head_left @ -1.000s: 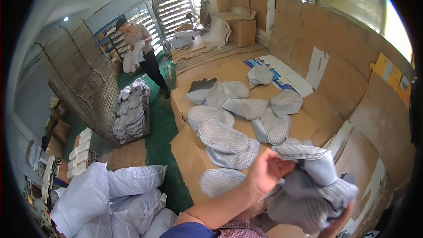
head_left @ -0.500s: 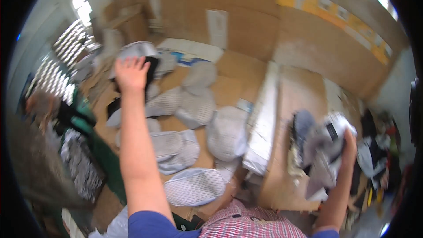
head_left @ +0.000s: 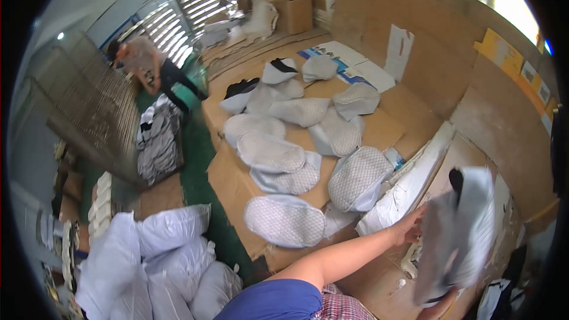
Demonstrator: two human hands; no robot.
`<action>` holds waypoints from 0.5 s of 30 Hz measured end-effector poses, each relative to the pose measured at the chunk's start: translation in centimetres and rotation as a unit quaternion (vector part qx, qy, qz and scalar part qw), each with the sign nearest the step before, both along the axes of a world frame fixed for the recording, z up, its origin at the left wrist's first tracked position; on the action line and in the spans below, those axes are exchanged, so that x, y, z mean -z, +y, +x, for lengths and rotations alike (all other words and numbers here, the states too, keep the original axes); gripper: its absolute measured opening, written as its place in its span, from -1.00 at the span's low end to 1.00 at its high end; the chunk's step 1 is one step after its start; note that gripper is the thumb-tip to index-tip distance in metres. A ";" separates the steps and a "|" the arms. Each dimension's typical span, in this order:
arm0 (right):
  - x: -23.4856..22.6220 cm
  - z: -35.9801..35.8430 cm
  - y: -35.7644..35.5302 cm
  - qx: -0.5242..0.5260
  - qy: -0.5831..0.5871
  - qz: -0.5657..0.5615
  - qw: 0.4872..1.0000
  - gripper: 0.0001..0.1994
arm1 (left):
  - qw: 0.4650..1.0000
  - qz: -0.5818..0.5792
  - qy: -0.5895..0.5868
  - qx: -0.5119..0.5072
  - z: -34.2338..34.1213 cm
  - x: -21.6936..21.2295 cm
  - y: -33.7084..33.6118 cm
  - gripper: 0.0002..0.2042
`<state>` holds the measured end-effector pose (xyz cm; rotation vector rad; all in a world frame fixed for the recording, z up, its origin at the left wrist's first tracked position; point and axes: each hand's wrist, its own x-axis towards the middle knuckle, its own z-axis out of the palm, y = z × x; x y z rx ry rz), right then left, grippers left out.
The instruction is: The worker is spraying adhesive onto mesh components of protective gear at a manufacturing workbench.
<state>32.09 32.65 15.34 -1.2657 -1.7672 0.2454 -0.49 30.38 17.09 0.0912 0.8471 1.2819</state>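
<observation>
Clamping 1 grey cover (head_left: 471,225) in right hand (head_left: 440,307), touching its edge with left hand (head_left: 408,230), can't tell if pinching; seeing other covers (head_left: 284,220) lying beyond left fingers, 1 not yet down.

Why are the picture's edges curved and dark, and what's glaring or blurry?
Head view: a fisheye lens bends straight edges and leaves dark corners; head view: the window at upper right is washed out; head view: the grey bundle at lower right is smeared, probably by motion, while the quilted pieces look sharper.
</observation>
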 end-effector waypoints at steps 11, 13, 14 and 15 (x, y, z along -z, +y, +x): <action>9.4 6.8 -1.8 -0.202 -0.336 -0.440 0.808 -0.77 | 0.850 0.040 0.495 -0.179 7.8 11.9 3.0 -0.57; 6.7 7.5 1.6 -0.099 -0.255 -0.366 0.890 -0.80 | 0.860 0.038 0.468 -0.202 8.0 8.0 0.8 -0.62; 5.7 8.2 3.8 -0.057 -0.128 -0.366 0.920 -0.74 | 0.864 0.001 0.470 -0.182 8.4 6.6 0.8 -0.65; 7.7 10.2 6.4 -0.105 0.089 -0.359 0.923 -0.62 | 0.900 -0.011 0.407 -0.154 9.6 5.2 1.0 -0.67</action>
